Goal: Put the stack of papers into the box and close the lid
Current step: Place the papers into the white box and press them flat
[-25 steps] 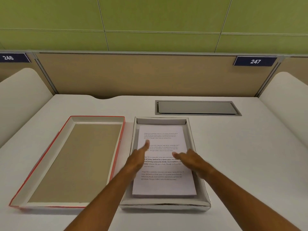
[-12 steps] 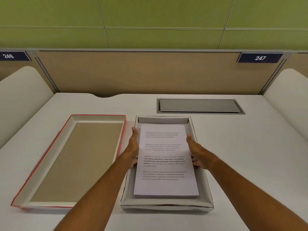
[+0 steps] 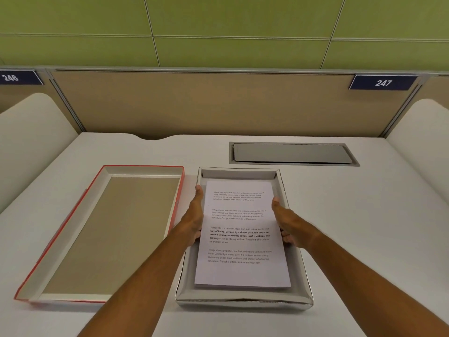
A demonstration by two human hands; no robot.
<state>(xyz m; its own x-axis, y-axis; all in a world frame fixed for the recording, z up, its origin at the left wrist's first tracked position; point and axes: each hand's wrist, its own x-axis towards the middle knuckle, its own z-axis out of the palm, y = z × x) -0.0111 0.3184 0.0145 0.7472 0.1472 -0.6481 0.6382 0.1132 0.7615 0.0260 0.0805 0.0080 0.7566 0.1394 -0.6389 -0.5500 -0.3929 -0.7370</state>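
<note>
Office or study hall w/ numbered desk bays. White desk (image 3: 340,215) boxed in by tan divider (image 3: 206,103) at back, curved white side screens (image 3: 29,132). Blue tags "246" (image 3: 14,77) & "247" (image 3: 383,82) on divider. Cable hatch (image 3: 291,153) set flush in desk. Green wall panels (image 3: 218,27) behind.

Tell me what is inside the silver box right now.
The silver box holds the stack of papers, flanked by the left hand and right hand. The box floor beneath is covered.

White desk (image 3: 364,227): open box (image 3: 243,300) right, upturned red-edged lid (image 3: 60,239) just left, apart
</note>
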